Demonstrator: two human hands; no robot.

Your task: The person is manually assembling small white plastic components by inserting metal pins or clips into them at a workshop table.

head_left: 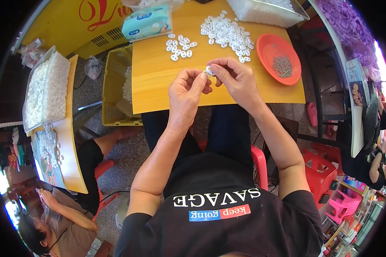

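My left hand [185, 92] and my right hand [236, 79] meet above the near edge of a yellow wooden table [154, 81]. Together their fingertips pinch one small white plastic ring piece [209, 70]. Beyond the hands lies a big loose heap of the same white pieces [227, 32]. A smaller group of white pieces [181, 46] sits to its left. An orange plate [270, 49] holding thin metal pins [282, 65] rests at the right of the table.
A tissue pack [146, 22] and a clear tray of white parts [266, 10] stand at the table's far side. A yellow crate [113, 85] sits on the floor at left. Another person [60, 214] works at a side table [68, 141]. Red stools [319, 169] stand right.
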